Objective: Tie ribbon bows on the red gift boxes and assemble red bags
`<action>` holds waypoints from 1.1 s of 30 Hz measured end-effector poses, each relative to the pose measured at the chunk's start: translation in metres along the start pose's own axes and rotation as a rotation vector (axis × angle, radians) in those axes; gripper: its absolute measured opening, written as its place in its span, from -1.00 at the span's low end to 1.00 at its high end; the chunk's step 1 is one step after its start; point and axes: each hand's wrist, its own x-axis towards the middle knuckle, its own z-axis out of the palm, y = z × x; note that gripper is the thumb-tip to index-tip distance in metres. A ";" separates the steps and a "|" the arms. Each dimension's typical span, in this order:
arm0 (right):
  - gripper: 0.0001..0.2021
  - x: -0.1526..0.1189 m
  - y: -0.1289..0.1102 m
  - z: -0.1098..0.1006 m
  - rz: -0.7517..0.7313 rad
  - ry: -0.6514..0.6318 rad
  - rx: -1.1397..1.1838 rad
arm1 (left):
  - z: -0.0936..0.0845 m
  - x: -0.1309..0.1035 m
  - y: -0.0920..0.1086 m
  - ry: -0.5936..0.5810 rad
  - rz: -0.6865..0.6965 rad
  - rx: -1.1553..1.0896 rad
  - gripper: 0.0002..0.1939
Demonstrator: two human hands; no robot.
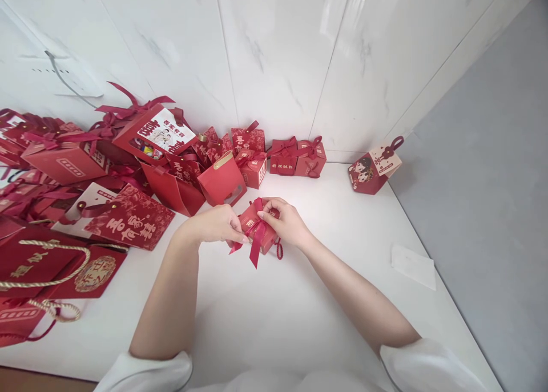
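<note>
A small red gift box (268, 241) sits on the white table in front of me, tied with a dark pink ribbon (256, 248). The ribbon makes a bow on top, and its tails hang over the near side. From the left, my left hand (219, 223) pinches at the ribbon by the box's edge; its fingertips are partly hidden. My right hand (283, 221) has thumb and forefinger closed on the ribbon near the bow, its other fingers behind the box. A red twisted cord loop (279, 249) dangles from the box's right side.
Many red gift boxes and bags crowd the left, including a large bag with a rope handle (88, 261). Two ribboned boxes (296, 158) stand against the marble wall. A house-shaped box (371, 166) stands back right; a white paper (413, 266) lies near the right edge.
</note>
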 end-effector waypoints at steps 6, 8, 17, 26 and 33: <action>-0.83 0.000 0.000 -0.002 -0.005 -0.014 0.000 | -0.004 -0.013 0.009 -0.044 0.039 -0.121 -0.63; -0.82 0.000 0.000 -0.003 -0.012 -0.018 0.006 | -0.005 -0.017 0.012 -0.044 0.019 -0.218 -0.59; -0.81 0.001 0.000 -0.005 -0.013 -0.040 0.009 | -0.003 -0.008 0.005 0.037 -0.092 -0.207 -0.39; -0.81 0.001 0.002 -0.005 -0.013 -0.039 0.014 | 0.000 -0.005 0.007 -0.148 -0.039 -0.169 -0.55; -0.82 0.001 0.002 -0.004 -0.004 -0.037 0.010 | -0.004 0.007 -0.009 -0.227 -0.041 -0.152 -0.57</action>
